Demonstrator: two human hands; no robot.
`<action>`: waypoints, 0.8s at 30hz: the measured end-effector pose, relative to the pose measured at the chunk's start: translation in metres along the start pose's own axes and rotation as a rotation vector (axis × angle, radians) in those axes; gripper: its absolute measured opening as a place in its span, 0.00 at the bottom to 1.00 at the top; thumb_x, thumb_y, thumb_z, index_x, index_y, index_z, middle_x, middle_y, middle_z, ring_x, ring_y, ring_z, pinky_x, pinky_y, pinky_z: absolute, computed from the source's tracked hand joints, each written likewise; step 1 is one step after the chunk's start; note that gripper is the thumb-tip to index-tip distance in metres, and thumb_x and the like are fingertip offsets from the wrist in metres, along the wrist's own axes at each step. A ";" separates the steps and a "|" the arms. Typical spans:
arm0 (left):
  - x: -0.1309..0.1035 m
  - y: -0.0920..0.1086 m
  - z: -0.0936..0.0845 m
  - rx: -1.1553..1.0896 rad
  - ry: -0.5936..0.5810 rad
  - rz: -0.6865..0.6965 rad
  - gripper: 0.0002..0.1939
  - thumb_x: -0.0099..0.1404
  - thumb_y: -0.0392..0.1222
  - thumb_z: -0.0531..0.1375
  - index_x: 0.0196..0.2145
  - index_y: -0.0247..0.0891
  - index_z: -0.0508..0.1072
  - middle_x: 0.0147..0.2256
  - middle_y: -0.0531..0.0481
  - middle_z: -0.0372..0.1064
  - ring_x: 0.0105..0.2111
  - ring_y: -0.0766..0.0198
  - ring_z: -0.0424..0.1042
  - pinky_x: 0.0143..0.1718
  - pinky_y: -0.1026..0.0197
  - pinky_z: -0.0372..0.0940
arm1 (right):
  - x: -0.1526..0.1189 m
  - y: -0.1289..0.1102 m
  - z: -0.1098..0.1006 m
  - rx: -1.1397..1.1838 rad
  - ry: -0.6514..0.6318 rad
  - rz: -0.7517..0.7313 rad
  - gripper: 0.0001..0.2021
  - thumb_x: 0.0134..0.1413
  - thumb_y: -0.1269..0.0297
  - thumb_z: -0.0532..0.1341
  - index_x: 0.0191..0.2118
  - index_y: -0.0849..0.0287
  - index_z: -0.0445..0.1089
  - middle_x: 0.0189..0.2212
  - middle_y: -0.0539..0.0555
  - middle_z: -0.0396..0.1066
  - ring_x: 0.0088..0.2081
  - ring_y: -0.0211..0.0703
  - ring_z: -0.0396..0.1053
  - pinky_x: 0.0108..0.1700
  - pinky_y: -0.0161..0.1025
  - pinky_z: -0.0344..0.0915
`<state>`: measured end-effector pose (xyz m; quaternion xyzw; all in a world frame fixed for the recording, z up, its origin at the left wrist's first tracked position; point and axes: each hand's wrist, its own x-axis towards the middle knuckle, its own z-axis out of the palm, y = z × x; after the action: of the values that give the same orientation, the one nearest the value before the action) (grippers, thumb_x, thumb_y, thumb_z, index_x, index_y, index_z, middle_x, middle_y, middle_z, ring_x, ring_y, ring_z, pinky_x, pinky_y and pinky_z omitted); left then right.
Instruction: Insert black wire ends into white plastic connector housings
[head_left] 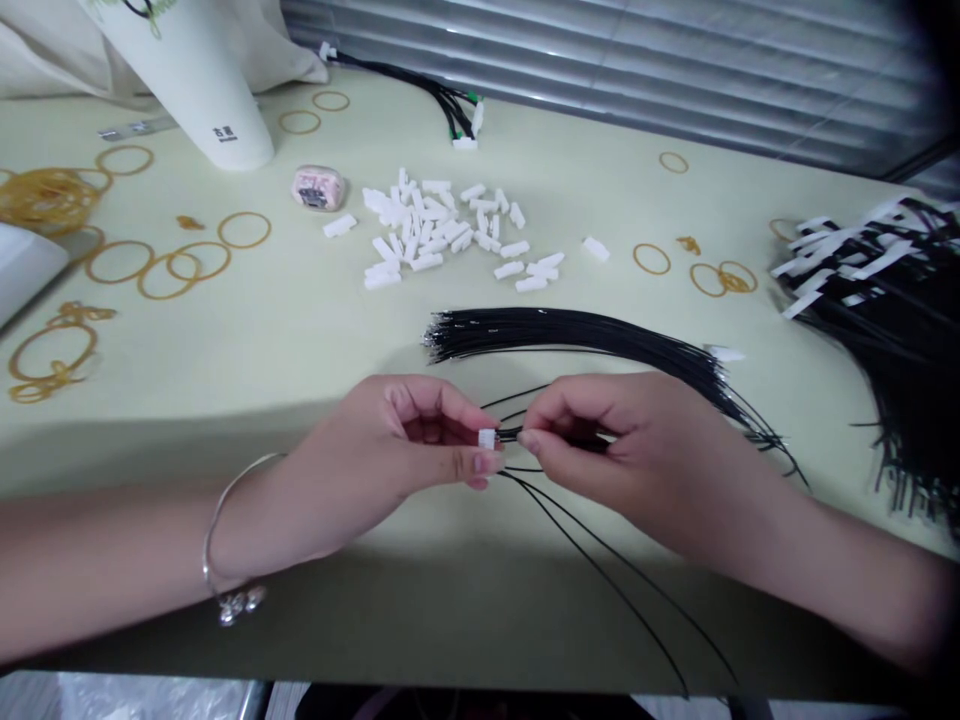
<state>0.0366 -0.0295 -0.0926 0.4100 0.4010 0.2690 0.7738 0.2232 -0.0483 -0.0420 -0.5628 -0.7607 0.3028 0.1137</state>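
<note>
White connector (487, 438) pinched in left hand (390, 445) fingers, above surface (300, 330); right hand (622, 450) fingers clamp black wires (555, 436) at it. Cup (195, 80) label unreadable. Loose connectors (442, 230) too many to count.

The small white plastic connector housing (487, 438) looks smooth and faintly glossy, like the pile of loose white plastic housings (442, 232) on the pale green matt tabletop (300, 330). The bundle of thin black wires (570, 335) has a smooth plastic sheath with a slight sheen. The thin silver metal bangle (225, 545) shines, the tan rubber bands (180, 265) look dull, and the cream cloth (277, 45) is soft and matt
</note>
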 end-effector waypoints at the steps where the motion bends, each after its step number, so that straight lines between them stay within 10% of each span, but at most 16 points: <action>1: 0.000 0.000 0.000 -0.006 -0.001 -0.002 0.09 0.50 0.34 0.68 0.30 0.36 0.73 0.25 0.55 0.75 0.28 0.72 0.74 0.34 0.72 0.68 | 0.001 0.001 0.000 0.005 0.004 -0.002 0.07 0.49 0.68 0.56 0.23 0.58 0.67 0.17 0.44 0.62 0.19 0.29 0.56 0.20 0.27 0.52; 24: -0.001 0.000 0.000 -0.021 -0.020 -0.011 0.09 0.51 0.33 0.67 0.31 0.35 0.72 0.25 0.54 0.75 0.28 0.72 0.74 0.33 0.73 0.68 | 0.007 0.004 -0.002 0.123 -0.150 0.099 0.10 0.53 0.64 0.54 0.23 0.58 0.66 0.15 0.44 0.53 0.18 0.28 0.48 0.17 0.26 0.46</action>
<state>0.0361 -0.0305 -0.0917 0.4025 0.3927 0.2649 0.7833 0.2247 -0.0400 -0.0443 -0.5675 -0.7183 0.3953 0.0755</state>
